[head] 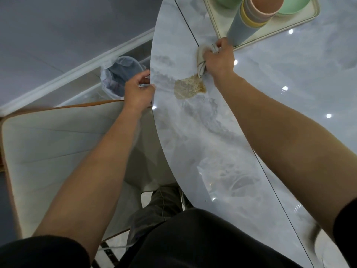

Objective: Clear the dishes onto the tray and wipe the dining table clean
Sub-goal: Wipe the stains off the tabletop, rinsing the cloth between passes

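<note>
Right hand [219, 59] is gripping a bunched, stained cloth [201, 63], fingers curled round it, and is pressing it flat on the table [251, 105]. One tail of the cloth is trailing toward the person and touching the far edge of a brownish spill [188, 88]. The spill is sitting as a grainy tan patch with a darker wet rim, near the table's curved left edge, between the two hands.

Left hand [138, 91] is hovering at that curved edge, thumb lying against the rim, fingers curled beneath and beside it. Cannot tell whether it is holding anything; something pale is showing at the fingertips, but it is too unclear to name.

Beyond the right hand's knuckles, a cream tray [270, 33] is resting on the table, its near corner just beside the cloth. On it, a nested stack of cups [249, 20] is standing: blue-grey outermost, then yellow, grey and pink rims showing. Green bowls [295, 4] are sitting behind the stack, partly cut off by the frame.

Tabletop is showing glossy grey-white marbling, ceiling lights reflecting in it, with a thin dark seam running along its length.

Off the table, on the floor past the left hand, a bin [121, 74] lined with a translucent bag is standing. Nearer, a cream chair [58, 142] with orange piping is sitting under the left forearm. Dark sleeves and dark trousers are filling the lower frame.
</note>
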The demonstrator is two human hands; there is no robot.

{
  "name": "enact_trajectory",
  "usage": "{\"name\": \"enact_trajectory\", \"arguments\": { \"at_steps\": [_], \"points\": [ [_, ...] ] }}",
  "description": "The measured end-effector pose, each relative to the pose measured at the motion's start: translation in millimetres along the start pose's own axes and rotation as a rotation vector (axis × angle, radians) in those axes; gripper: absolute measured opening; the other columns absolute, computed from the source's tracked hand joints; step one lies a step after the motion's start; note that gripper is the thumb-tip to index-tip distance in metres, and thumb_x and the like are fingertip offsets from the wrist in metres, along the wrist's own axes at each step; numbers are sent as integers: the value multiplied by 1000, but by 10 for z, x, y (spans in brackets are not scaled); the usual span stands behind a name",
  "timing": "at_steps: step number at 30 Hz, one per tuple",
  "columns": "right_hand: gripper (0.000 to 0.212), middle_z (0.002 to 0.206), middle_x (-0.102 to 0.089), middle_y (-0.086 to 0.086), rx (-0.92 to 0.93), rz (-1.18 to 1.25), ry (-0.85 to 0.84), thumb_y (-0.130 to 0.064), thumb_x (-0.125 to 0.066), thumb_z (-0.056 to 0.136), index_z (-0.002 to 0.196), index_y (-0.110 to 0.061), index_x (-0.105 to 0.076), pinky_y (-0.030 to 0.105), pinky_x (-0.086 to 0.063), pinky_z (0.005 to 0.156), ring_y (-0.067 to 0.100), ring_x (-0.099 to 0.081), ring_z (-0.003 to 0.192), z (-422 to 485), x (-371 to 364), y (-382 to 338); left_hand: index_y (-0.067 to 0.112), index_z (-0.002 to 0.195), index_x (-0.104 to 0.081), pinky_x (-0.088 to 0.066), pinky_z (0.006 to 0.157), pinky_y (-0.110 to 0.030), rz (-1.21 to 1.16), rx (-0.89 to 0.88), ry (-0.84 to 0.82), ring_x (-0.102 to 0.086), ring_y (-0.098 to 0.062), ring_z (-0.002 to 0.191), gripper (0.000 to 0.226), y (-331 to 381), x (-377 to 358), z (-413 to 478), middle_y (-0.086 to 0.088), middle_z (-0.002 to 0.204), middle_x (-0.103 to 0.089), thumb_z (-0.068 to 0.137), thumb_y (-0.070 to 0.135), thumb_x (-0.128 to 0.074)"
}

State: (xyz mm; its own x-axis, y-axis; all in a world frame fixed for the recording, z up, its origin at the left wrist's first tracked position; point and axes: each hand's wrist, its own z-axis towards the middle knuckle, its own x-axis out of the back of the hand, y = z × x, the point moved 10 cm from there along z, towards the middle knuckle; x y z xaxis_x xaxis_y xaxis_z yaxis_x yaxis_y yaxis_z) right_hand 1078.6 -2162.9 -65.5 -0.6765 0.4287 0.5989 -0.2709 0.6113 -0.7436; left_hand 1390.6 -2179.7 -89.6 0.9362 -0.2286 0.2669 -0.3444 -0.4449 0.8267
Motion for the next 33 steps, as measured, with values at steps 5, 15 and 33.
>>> {"name": "enact_trajectory", "arguments": {
  "at_steps": [5, 15, 33],
  "points": [
    [12, 79, -50, -5, 119, -94, -103, -16, -59, 87, 91, -19, -49, 27, -44, 64, 16, -51, 75, 150, -127, -228, 30, 117, -73, -61, 96, -41, -22, -10, -10, -68, -1, 91, 37, 8, 3, -2, 18, 98, -71, 90, 5, -74],
    [33, 73, -41, -12, 213, -172, -310, -2, -50, 90, 73, -29, -42, 12, -32, 58, -1, -39, 66, 268, -335, -543, 19, 130, -71, -62, 92, -34, -12, -10, -27, -67, 2, 88, 41, 45, 5, -20, 14, 98, -69, 92, 4, -73],
    [32, 108, -58, 0, 548, -655, -595, -10, -54, 96, 126, -9, -67, 19, -34, 81, 12, -49, 99, 76, -492, -792, 25, 129, -72, -61, 96, -39, -42, 29, -6, -69, -9, 101, 44, -58, -9, 4, 10, 102, -72, 91, 2, -71]
  ]
}}
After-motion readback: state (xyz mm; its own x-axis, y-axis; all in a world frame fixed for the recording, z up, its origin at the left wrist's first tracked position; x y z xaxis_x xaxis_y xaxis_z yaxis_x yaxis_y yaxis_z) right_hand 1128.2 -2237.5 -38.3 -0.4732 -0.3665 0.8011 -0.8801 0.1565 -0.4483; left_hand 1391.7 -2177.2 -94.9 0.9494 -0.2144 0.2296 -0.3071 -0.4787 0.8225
